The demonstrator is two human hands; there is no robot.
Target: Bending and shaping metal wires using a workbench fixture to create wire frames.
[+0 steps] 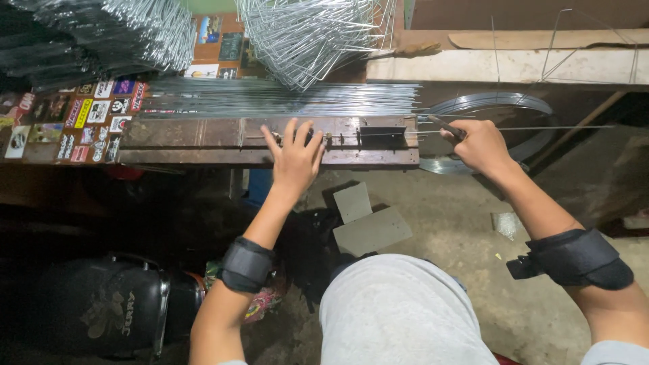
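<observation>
Left hand, centre of frame, fingers spread and pressed flat on a wooden jig board; right hand, right of centre, fist closed around a dark handle with 1 thin wire running right; best kept level, steady, board pinned; straight rods and bent wire frames above.

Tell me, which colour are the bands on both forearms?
Black, on both bands, seen clearly in the head view.

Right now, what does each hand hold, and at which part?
The right hand grips a dark lever handle at its end. The left hand only presses flat on the wooden jig.
</observation>
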